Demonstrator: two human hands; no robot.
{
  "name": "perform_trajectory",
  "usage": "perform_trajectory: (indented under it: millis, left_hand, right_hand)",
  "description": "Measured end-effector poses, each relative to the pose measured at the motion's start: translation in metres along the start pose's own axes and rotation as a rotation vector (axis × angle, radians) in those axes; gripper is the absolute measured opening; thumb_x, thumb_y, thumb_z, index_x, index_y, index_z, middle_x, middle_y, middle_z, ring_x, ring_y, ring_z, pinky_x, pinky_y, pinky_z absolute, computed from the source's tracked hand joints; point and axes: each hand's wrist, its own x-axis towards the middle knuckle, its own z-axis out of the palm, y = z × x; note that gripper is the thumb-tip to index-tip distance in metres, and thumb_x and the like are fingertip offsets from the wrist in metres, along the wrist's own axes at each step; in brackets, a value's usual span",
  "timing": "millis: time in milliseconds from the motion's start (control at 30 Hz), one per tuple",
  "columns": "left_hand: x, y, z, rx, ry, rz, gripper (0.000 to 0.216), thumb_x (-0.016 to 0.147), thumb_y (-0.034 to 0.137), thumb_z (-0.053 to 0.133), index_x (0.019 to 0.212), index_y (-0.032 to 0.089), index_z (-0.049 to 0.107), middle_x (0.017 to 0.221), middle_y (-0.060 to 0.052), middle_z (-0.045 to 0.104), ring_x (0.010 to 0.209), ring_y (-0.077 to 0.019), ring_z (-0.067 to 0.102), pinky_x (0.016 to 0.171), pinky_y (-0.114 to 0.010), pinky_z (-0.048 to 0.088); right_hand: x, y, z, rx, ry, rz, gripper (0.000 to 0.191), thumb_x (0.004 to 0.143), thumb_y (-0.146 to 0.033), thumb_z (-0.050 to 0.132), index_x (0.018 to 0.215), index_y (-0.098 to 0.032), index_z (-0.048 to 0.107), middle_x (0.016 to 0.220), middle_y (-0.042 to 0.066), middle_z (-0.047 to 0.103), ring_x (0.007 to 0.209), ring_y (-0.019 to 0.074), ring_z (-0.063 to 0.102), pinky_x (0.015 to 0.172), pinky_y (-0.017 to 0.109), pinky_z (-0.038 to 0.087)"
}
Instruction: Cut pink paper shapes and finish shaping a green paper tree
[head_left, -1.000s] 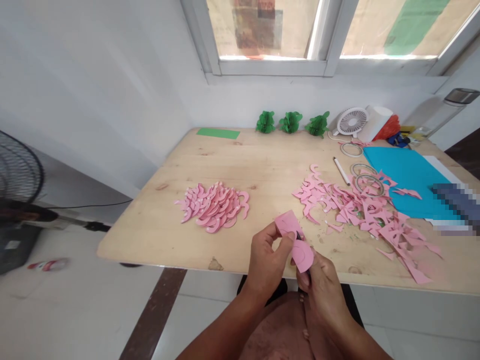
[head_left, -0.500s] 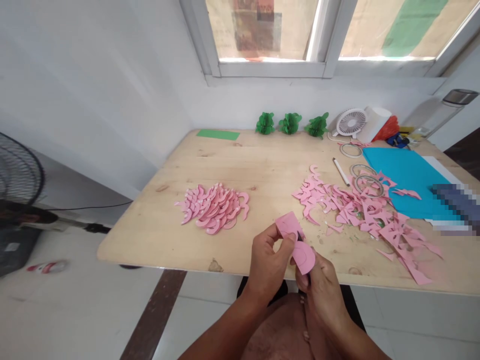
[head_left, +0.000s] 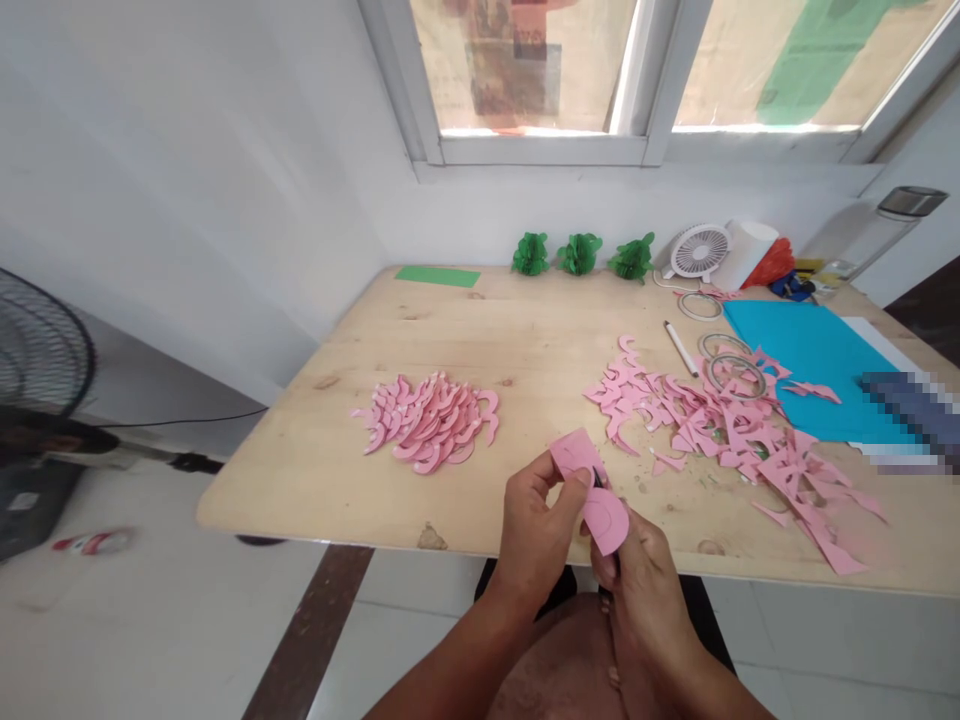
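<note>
Between thumb and fingers, my left hand [head_left: 536,520] pinches a piece of pink paper [head_left: 574,450] with a curved outline drawn on it. My right hand [head_left: 637,560] is closed around dark-handled scissors [head_left: 598,478], whose blades meet the paper from the right; most of the handles are hidden by the fingers and paper. A rounded pink flap hangs over the scissors. Both hands are above the table's front edge. To their left lies a heap of curved pink cut-outs [head_left: 442,420]. Pink paper scraps [head_left: 720,410] are spread to their right.
Three green paper figures [head_left: 579,254] stand along the wall, right of a green strip [head_left: 437,276]. A white pen [head_left: 681,349], tape rolls [head_left: 736,377], a small white fan [head_left: 699,250] and blue sheets [head_left: 814,365] occupy the right side of the wooden table [head_left: 330,480].
The view has tilted up slightly, so the table sits a little lower. Both hands keep nearly the same pose, and the rounded pink flap has shifted slightly between them.
</note>
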Motion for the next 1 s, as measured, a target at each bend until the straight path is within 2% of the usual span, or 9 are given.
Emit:
perform_trajectory:
  millis: [233, 533, 767, 1000]
  left_hand:
    - [0.0012, -0.0021, -0.001, 0.023, -0.012, -0.01, 0.017, 0.079, 0.029, 0.057, 0.076, 0.013, 0.062, 0.07, -0.002, 0.061, 0.061, -0.0122, 0.052, 0.055, -0.022, 0.043]
    - [0.0016, -0.002, -0.0002, 0.027, -0.015, 0.0, 0.018, 0.076, 0.031, 0.058, 0.075, 0.013, 0.063, 0.067, -0.003, 0.061, 0.058, -0.0125, 0.051, 0.056, -0.023, 0.043]
    - [0.0025, -0.0044, -0.0039, 0.078, 0.016, 0.048, 0.02, 0.077, 0.032, 0.057, 0.073, 0.013, 0.063, 0.074, -0.005, 0.064, 0.072, -0.0163, 0.056, 0.069, -0.026, 0.046]
    - [0.0031, -0.0038, -0.0063, 0.101, -0.041, 0.013, 0.02, 0.076, 0.031, 0.058, 0.076, 0.013, 0.065, 0.076, -0.006, 0.066, 0.071, -0.0175, 0.057, 0.065, -0.026, 0.045]
  right_hand:
    - [0.0012, 0.0011, -0.0012, 0.03, 0.0, -0.026, 0.036, 0.087, -0.044, 0.047, 0.061, -0.02, 0.039, 0.049, -0.007, 0.029, 0.047, 0.008, 0.021, 0.044, 0.022, 0.017]
    - [0.0011, 0.001, -0.0013, -0.003, 0.016, -0.029, 0.039, 0.085, -0.049, 0.047, 0.06, -0.02, 0.038, 0.05, -0.007, 0.029, 0.047, 0.0083, 0.021, 0.044, 0.022, 0.018]
    - [0.0014, 0.003, -0.0007, 0.023, -0.012, -0.033, 0.042, 0.086, -0.054, 0.044, 0.062, -0.02, 0.041, 0.049, -0.007, 0.029, 0.046, 0.0084, 0.02, 0.043, 0.023, 0.016]
    - [0.0038, 0.0081, -0.004, 0.071, 0.008, -0.023, 0.042, 0.082, -0.056, 0.049, 0.062, -0.02, 0.041, 0.05, -0.007, 0.03, 0.046, 0.0084, 0.02, 0.043, 0.023, 0.016]
